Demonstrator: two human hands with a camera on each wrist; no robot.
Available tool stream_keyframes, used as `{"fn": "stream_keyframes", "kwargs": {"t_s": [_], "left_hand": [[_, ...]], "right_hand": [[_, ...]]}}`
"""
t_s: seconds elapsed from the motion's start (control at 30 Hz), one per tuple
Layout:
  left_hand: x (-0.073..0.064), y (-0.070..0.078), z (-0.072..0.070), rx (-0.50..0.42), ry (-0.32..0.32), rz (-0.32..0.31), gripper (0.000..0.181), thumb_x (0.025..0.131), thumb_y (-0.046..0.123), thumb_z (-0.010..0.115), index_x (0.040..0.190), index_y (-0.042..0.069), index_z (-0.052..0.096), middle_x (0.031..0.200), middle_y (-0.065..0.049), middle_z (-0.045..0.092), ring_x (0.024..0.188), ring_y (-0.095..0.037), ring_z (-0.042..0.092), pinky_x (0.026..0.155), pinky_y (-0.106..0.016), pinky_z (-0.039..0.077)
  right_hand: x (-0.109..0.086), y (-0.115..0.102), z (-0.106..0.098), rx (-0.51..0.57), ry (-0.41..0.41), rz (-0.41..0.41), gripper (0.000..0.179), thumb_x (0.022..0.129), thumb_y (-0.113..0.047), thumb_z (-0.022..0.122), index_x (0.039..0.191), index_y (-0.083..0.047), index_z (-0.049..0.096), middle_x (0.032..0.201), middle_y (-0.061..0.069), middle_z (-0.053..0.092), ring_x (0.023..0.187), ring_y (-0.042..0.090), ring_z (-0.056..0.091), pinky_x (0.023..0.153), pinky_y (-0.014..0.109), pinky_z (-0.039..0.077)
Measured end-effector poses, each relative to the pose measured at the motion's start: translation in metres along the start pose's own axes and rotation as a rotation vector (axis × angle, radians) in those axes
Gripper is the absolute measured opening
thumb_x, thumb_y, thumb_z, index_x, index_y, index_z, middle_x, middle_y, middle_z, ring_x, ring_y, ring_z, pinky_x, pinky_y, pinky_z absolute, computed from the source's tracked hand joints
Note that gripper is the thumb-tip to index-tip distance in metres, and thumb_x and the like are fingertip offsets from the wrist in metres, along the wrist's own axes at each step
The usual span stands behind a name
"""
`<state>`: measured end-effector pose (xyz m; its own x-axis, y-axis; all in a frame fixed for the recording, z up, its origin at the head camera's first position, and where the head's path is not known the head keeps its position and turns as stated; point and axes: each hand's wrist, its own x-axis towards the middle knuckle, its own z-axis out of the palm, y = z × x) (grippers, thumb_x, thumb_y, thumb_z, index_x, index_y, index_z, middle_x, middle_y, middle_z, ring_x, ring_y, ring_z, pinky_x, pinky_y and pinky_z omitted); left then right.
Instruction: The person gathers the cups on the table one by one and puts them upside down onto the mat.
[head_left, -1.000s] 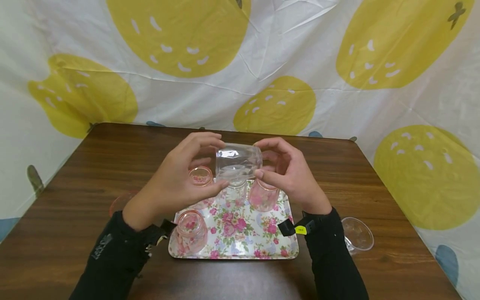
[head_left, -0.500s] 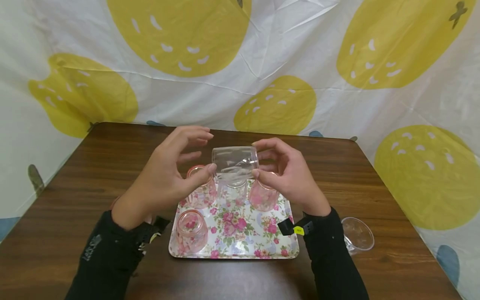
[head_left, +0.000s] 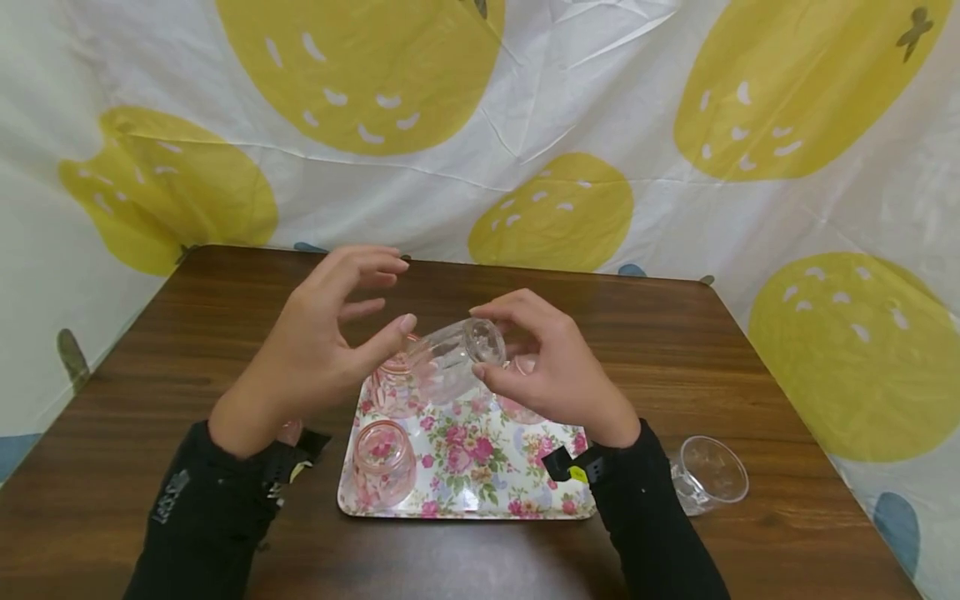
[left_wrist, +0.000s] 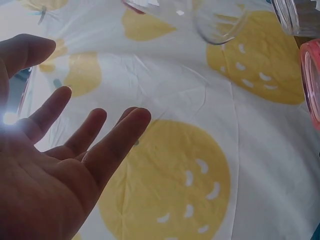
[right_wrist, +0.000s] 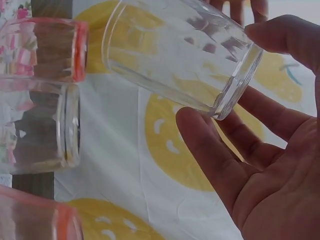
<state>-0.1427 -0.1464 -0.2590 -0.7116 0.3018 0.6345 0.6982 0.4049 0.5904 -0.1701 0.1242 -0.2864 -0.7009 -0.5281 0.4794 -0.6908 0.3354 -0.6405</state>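
My right hand (head_left: 551,358) pinches a clear drinking glass (head_left: 452,358) by its thick base end, between thumb and fingers. The glass is held tilted over the flowered tray (head_left: 480,492), base toward the right hand and mouth slanting down to the left. To the left of it, my left hand (head_left: 315,333) has its fingers spread and holds nothing. On the tray, pink glasses stand base up: one at the front left (head_left: 384,467), one at the back left (head_left: 390,387), one at the back right (right_wrist: 35,215). A clear glass (right_wrist: 40,125) stands between the back two.
Another clear glass (head_left: 708,475) is on the dark wood table (head_left: 795,500), right of the right forearm. Part of a pink glass (head_left: 290,431) shows behind the left wrist. A white cloth with yellow fruit prints (head_left: 420,200) hangs behind the table.
My left hand has let go of the clear glass and drawn away to the left. The right hand has tilted the glass from level to mouth-down and lowered it slightly.
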Motion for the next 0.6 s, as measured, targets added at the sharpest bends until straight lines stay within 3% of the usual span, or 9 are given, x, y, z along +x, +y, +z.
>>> {"fn": "stream_keyframes", "kwargs": {"t_s": [0.2, 0.6], "left_hand": [[0.0, -0.002, -0.004, 0.04, 0.009, -0.006, 0.046, 0.09, 0.007, 0.074, 0.133, 0.008, 0.057, 0.139, -0.006, 0.053, 0.123, -0.026, 0.059, 0.096, -0.047, 0.057], [-0.002, -0.004, -0.011, 0.115, -0.031, -0.039, 0.033, 0.093, 0.01, 0.072, 0.124, 0.008, 0.061, 0.129, -0.007, 0.058, 0.117, -0.027, 0.061, 0.092, -0.049, 0.058]], "right_hand": [[0.002, -0.001, 0.009, -0.036, -0.072, -0.009, 0.05, 0.084, -0.013, 0.08, 0.131, -0.014, 0.065, 0.123, -0.001, 0.06, 0.112, 0.014, 0.059, 0.086, 0.034, 0.059], [0.005, 0.0, 0.03, -0.208, -0.17, -0.015, 0.048, 0.084, -0.021, 0.077, 0.131, -0.014, 0.067, 0.121, -0.001, 0.058, 0.101, 0.01, 0.061, 0.077, 0.026, 0.057]]}}
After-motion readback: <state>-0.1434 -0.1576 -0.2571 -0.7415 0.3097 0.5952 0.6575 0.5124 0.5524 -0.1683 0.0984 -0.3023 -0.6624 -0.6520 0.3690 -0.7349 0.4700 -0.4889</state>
